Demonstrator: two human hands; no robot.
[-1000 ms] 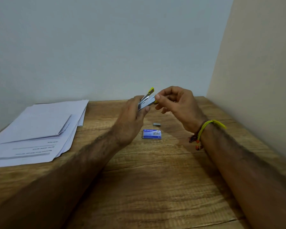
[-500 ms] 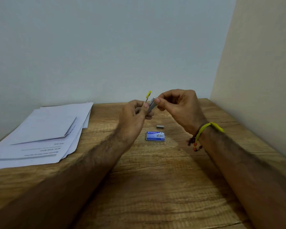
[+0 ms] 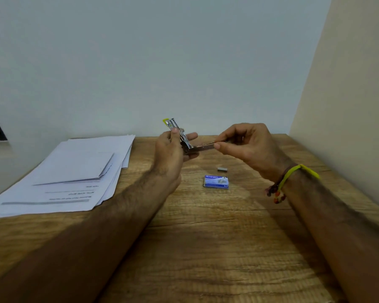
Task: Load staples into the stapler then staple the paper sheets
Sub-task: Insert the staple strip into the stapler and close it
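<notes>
**Stapler opened in the air, staple channel drawn out for loading**

Head view. The stapler [image 3: 177, 133] is held above the far middle of the table [image 3: 206, 248], clear of the wood. It is gripped by the left hand [image 3: 170, 149], whose thumb is pressed against the upright metal part near the yellow tip while the other fingers are curled round behind it. A long flat metal part [image 3: 204, 147], taken to be the staple channel or pusher, reaches out sideways from the stapler's lower end. Its free end is pinched between the thumb and forefinger of the right hand [image 3: 247, 147]; the remaining fingers are loosely curled above and touch nothing that can be seen.

The step in hand is judged to be the opening of the stapler for loading. It would be done well if the body were kept steady in the left hand and the metal part were drawn straight along its own line, without twisting. Whether any staples already sit inside cannot be told.

A loose strip of staples [image 3: 222, 169] lies on the table toward the far right, with the blue staple box [image 3: 216, 181] just beside it on the near side. The paper sheets [image 3: 74, 171] are spread at the far left corner, well apart from both hands, not yet stapled.
</notes>
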